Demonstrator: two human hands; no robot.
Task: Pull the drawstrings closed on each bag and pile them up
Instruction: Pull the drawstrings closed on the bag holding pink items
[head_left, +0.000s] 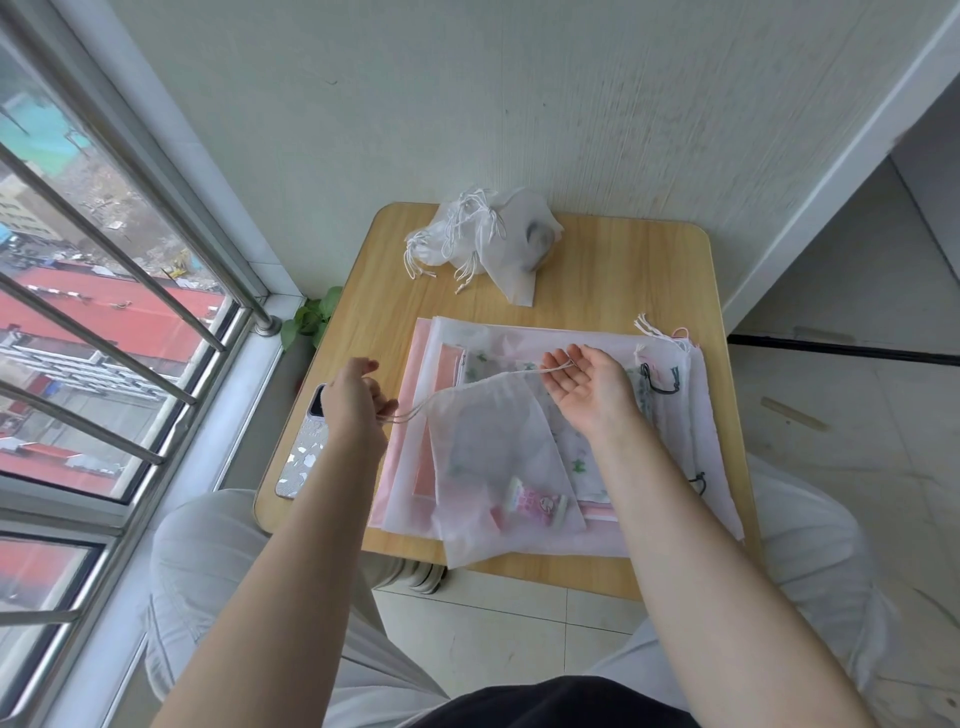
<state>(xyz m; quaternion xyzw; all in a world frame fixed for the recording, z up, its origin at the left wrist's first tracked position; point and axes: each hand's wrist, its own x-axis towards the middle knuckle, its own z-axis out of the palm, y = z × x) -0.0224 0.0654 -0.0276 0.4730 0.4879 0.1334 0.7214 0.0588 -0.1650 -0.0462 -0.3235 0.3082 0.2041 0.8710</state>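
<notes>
Holding the white bag over the flat stack on the table, mouth away from me, long axis toward my lap; left hand pinches the left cord, right hand lies palm-up and slack under the right cord, so the pull looks to run sideways, outward.

Closed bags piled at table back; flat bags in front; phone left.
</notes>
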